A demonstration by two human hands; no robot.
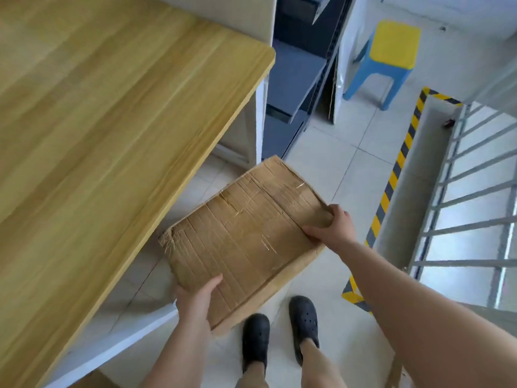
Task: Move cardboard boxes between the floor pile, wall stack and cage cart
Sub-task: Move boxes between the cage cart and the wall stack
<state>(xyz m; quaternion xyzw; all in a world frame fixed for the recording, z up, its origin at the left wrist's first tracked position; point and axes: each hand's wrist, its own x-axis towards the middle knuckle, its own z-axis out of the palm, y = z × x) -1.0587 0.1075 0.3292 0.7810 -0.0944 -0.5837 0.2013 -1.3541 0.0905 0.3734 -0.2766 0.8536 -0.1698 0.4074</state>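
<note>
A: Cardboard box (243, 233)?
B: Carried above the floor, right of the wooden table (112, 121). Left hand (195, 301) clamps the near corner, right hand (327, 228) the right edge, probably for balance.

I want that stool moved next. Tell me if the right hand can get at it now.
Probably not: the right hand grips the cardboard box, and the blue and yellow stool stands well beyond it across the floor.
</note>
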